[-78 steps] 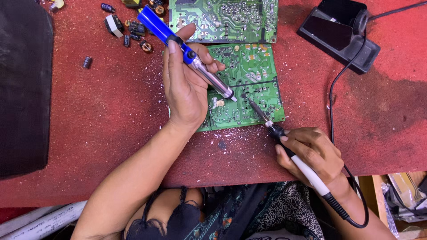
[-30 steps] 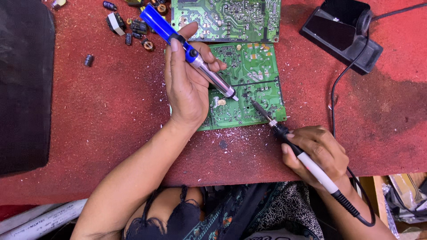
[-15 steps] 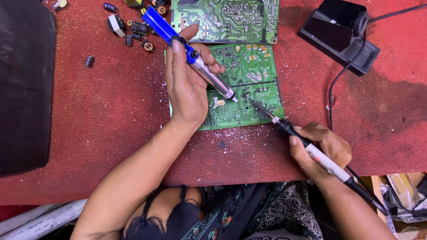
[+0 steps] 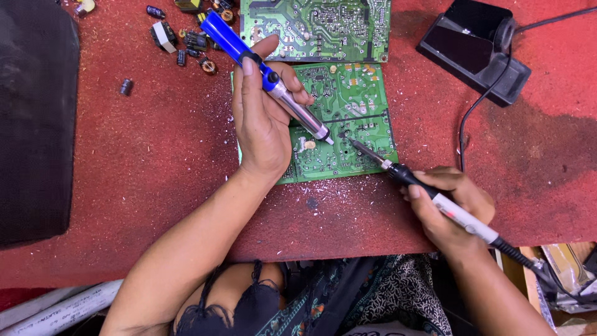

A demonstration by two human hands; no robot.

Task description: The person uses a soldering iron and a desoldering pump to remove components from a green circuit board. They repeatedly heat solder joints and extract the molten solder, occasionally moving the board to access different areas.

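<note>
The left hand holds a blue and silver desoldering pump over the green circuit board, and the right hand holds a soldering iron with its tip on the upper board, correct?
Not quite. In the head view the white-handled soldering iron in the right hand has its tip on the lower green circuit board, not the upper green circuit board. The left hand does hold the blue and silver desoldering pump over that lower board.

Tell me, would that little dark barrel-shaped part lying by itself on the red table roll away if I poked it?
Probably a little: the small cylinder lies on its side, so it could roll. The rough red tabletop would likely stop it soon. It looks light for its size.
</note>
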